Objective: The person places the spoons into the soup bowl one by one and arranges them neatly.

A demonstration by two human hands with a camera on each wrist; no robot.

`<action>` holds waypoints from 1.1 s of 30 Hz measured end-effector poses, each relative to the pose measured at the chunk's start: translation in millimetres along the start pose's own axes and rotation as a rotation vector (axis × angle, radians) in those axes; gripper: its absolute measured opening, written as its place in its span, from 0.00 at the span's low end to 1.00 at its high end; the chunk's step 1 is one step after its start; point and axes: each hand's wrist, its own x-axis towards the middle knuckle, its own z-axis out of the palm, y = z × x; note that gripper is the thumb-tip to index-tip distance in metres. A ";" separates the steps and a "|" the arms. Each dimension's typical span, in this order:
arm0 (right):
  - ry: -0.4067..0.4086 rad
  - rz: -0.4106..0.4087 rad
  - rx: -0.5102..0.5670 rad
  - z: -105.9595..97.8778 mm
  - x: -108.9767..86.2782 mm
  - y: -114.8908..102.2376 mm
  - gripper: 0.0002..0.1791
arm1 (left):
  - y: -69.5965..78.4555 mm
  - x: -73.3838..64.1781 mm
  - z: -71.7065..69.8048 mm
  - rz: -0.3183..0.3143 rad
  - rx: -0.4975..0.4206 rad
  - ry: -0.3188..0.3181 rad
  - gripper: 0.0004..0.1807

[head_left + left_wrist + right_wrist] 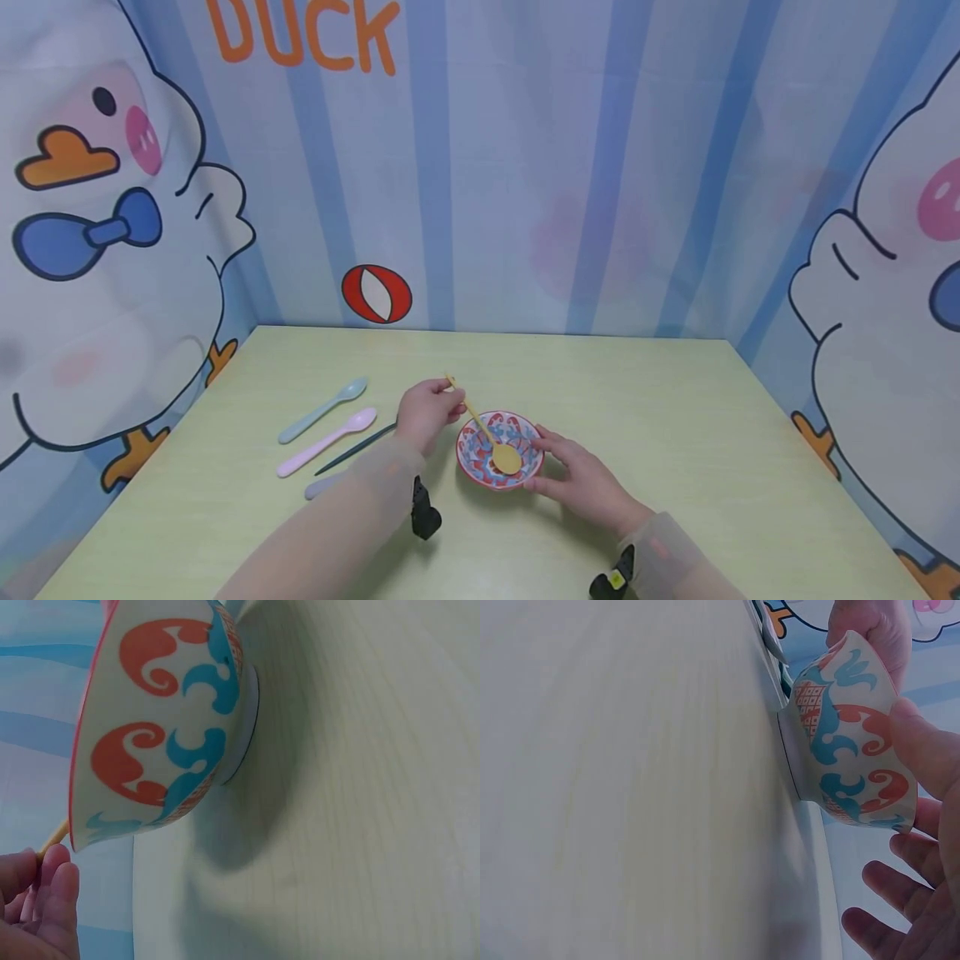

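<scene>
A yellow spoon (pixel 506 457) leans in a red, blue and white patterned bowl (pixel 482 477), its head down inside and its handle out past the far rim. My left hand (pixel 429 415) pinches that handle near its end; in the left wrist view the left fingertips (pixel 61 879) close on it just beyond the rim. At the bowl's right side my right hand (pixel 585 483) grips the rim between thumb and fingers. The right wrist view has the thumb (pixel 924 746) against the bowl's outer wall, with the other fingers spread lower down.
Left of the bowl, a light blue spoon (pixel 322 410) and a pink spoon (pixel 327 442) lie slantwise on the pale table (pixel 675 417). Beside them are a dark green thin handle (pixel 356 452) and a lavender handle end (pixel 318 487), both partly hidden by my left arm. A duck-print curtain (pixel 510 167) stands behind.
</scene>
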 end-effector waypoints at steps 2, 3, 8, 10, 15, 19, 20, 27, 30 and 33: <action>0.000 -0.001 0.001 -0.2 -0.1 0.2 0.39 | 1.7 0.9 1.9 0.003 0.012 -0.006 0.23; -0.001 -0.002 0.003 -0.3 -0.1 0.2 0.39 | 2.5 1.5 2.6 -0.003 0.018 -0.006 0.23; 0.001 -0.005 0.004 0.0 0.0 0.5 0.39 | 5.3 3.1 5.5 -0.011 0.045 -0.014 0.24; 0.000 -0.002 0.004 0.0 -0.1 0.5 0.39 | 6.0 3.3 6.4 -0.013 0.056 -0.018 0.24; -0.005 0.010 0.010 0.0 0.1 0.4 0.39 | 7.1 3.3 8.3 -0.018 0.054 -0.038 0.24; -0.004 0.003 0.011 0.1 0.4 0.5 0.39 | 6.0 2.8 9.1 -0.017 0.052 -0.055 0.23; -0.004 0.002 0.010 0.0 0.3 0.4 0.39 | 5.4 2.7 9.0 -0.016 0.054 -0.058 0.23; 0.001 -0.003 -0.001 0.1 0.1 0.5 0.39 | -0.8 3.0 5.1 0.001 0.071 -0.052 0.20; 0.002 0.000 0.002 0.1 0.1 0.3 0.39 | -3.3 3.4 2.0 0.002 0.072 -0.050 0.20; 0.002 0.000 0.001 0.1 0.1 -0.2 0.40 | -4.4 1.9 -1.9 0.007 0.078 -0.064 0.20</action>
